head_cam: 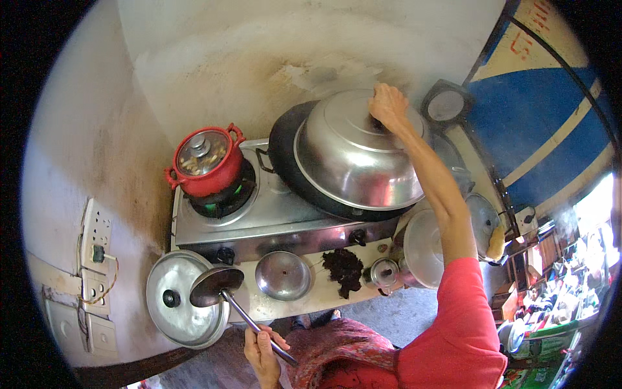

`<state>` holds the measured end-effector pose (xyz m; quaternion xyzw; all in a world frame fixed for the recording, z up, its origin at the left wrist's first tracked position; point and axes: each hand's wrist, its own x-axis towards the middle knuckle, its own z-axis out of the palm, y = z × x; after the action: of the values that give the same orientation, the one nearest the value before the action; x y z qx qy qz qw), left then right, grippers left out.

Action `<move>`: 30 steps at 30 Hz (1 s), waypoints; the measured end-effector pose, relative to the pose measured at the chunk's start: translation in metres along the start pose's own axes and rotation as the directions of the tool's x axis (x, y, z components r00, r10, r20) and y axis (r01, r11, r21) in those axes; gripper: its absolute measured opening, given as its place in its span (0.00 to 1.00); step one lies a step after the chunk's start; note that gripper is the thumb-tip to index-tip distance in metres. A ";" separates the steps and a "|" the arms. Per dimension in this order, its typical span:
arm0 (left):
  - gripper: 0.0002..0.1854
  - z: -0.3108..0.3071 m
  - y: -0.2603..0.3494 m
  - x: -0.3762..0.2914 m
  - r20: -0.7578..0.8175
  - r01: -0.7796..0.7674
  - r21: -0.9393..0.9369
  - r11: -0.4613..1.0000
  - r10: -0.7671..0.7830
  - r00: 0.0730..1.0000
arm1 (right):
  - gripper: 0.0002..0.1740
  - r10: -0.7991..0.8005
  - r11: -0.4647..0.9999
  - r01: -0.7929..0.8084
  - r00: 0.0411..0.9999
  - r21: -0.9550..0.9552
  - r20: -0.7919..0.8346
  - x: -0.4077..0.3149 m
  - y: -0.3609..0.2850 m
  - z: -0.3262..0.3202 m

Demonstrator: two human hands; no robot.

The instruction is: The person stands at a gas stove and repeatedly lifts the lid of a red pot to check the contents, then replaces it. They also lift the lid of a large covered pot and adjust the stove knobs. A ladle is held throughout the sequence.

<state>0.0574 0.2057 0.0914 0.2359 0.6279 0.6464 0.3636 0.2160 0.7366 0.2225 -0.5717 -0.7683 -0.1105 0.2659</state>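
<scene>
My right hand grips the knob of a large domed metal lid, which sits tilted over a black wok on the right side of a steel gas stove. In my left hand is the handle of a metal ladle. Its bowl hangs above a round aluminium lid at the front left. A red pot with a glass lid stands on the left burner; pale pieces show through the glass.
Along the counter lie a small metal lid, a dark clump, a lidded jar and a translucent lid. A socket strip with a plug is on the left wall. More lidded cookware stands at the right.
</scene>
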 end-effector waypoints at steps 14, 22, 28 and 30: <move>0.12 -0.001 -0.040 -0.013 0.024 0.298 -0.136 0.945 -0.298 0.954 | 0.27 -0.257 0.966 0.251 0.955 -0.056 -0.147 -0.092 -0.040 -0.042; 0.11 0.014 -0.098 -0.033 0.097 0.350 -0.076 0.934 -0.342 0.935 | 0.15 -0.242 0.935 0.346 0.787 -0.081 0.568 -0.350 -0.025 0.018; 0.09 0.013 -0.127 -0.053 0.087 0.338 -0.050 0.940 -0.333 0.939 | 0.17 -0.277 0.948 0.319 0.806 0.011 0.522 -0.359 0.027 0.098; 0.09 0.012 -0.129 -0.056 0.081 0.334 -0.043 0.942 -0.330 0.941 | 0.17 -0.241 0.964 0.262 0.821 0.033 0.518 -0.359 0.031 0.105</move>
<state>0.1241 0.1633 -0.0258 0.1400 0.6267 0.5841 0.4965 0.2885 0.5021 -0.0615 -0.4790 -0.8776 -0.0021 0.0210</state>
